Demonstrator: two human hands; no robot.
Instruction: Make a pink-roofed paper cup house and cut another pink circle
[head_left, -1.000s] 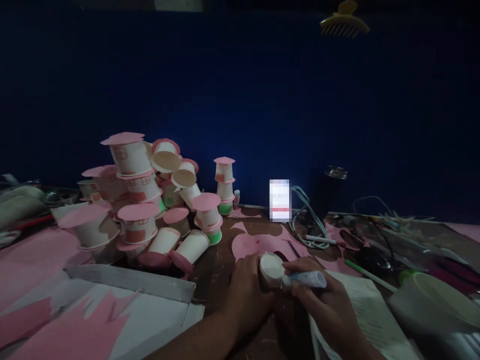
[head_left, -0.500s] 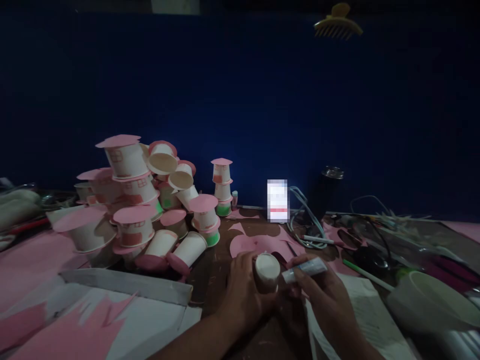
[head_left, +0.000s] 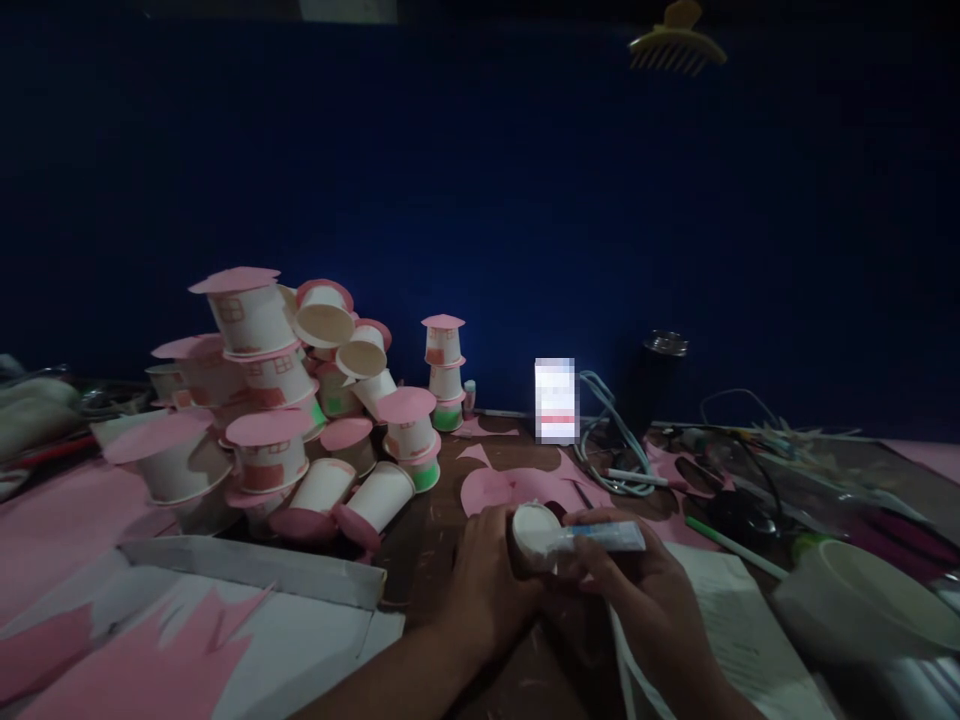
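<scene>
L hand [head_left: 491, 585] wrapped around small paper cup [head_left: 534, 533], cup tipped so its flat end faces cam. R hand [head_left: 645, 600] pinched on glue tube [head_left: 604, 537], nozzle touching cup's flat end. Both hands closed on their items, none free.

Places rel. to cup:
- just R: printed sheet [head_left: 739, 620] under R hand, on tabletop [head_left: 427, 540]
- far R: large white bowl [head_left: 862, 600], green pen [head_left: 724, 548]
- L/near: grey tray [head_left: 255, 570] w/ pink paper scraps [head_left: 150, 665]
- just behind: pink cut-out sheet [head_left: 510, 485]
- behind-L: pile of finished cups w/ pink lids [head_left: 285, 400]
- behind-R: cables [head_left: 611, 440], dark flask [head_left: 660, 385]

Judgement for glue step: keep cup locked w/ L hand, light squeeze, thin bead round the rim edge, rotate cup not tube. Too much = ooze on fingers + sheet. Light is poor, can't see bead itself.
</scene>
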